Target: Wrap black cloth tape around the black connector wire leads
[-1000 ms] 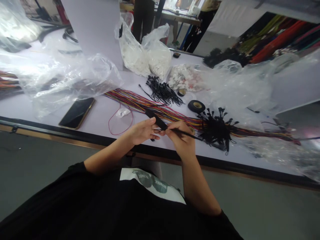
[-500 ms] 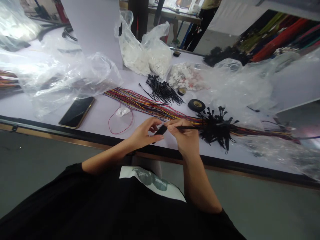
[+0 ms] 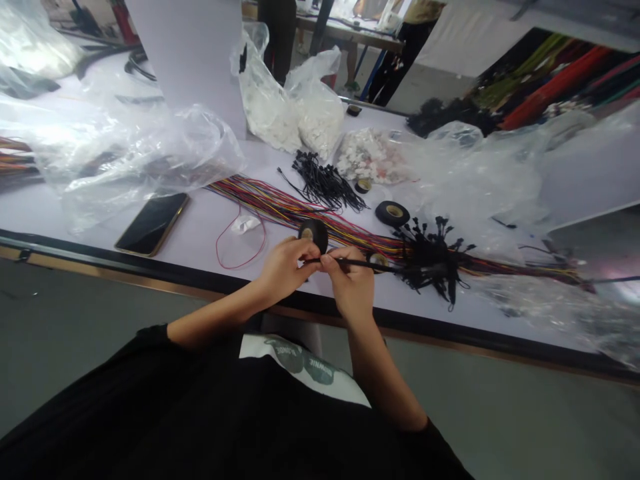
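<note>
A roll of black tape (image 3: 313,233) sits at the fingertips of my left hand (image 3: 287,268), its face turned upward. Those fingers are closed, pinching the tape at the end of a black taped cable (image 3: 357,264). Close beside them, my right hand (image 3: 353,287) grips the same cable between thumb and fingers. To the right the cable runs into a cluster of black connectors and leads (image 3: 433,257). Part of a second tape roll (image 3: 379,260) shows behind my right hand. The exact contact between fingertips and tape is too small to make out.
A long bundle of coloured wires (image 3: 280,203) crosses the table behind my hands. Beyond it lie black leads (image 3: 330,180), another tape roll (image 3: 393,213) and bags of white parts (image 3: 320,120). A phone (image 3: 153,225) and a pink wire loop (image 3: 241,268) lie left.
My right hand has moved left along the cable, closer to my left hand. The tape roll at my left hand has turned from edge-on to face-up and shifted away from me.
</note>
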The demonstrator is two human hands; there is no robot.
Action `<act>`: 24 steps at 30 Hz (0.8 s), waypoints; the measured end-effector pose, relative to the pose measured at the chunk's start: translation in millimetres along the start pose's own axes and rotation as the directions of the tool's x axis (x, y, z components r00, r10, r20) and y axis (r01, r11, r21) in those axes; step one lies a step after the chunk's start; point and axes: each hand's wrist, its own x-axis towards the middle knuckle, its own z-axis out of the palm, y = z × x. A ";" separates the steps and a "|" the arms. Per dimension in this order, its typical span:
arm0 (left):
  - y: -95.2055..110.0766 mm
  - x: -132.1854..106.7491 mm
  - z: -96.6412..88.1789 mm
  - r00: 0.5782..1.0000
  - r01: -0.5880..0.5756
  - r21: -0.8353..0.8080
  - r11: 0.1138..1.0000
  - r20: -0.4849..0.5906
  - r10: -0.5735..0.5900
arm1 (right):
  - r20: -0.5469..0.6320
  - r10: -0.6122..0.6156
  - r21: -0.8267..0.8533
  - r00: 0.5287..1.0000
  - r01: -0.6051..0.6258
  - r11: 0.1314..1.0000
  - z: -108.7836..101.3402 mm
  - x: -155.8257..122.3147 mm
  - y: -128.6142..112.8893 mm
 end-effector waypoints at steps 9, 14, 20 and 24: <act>-18.8 -4.2 3.0 0.907 0.408 -0.750 0.521 0.267 -0.325 | -0.086 -0.149 -0.138 0.985 0.136 0.981 0.8 -3.6 -1.4; -23.2 -0.3 1.1 0.805 0.575 -0.766 0.286 0.469 -0.363 | -0.080 -0.144 -0.118 0.986 0.134 0.984 1.4 -2.0 -0.4; -29.0 2.6 3.1 0.711 0.690 -0.705 0.167 0.617 -0.336 | -0.065 -0.111 -0.064 0.992 0.107 0.992 0.7 -1.0 -2.8; -29.8 4.2 5.1 0.672 0.739 -0.652 0.168 0.695 -0.256 | -0.040 -0.085 0.072 0.996 0.088 0.994 0.2 -2.0 -3.0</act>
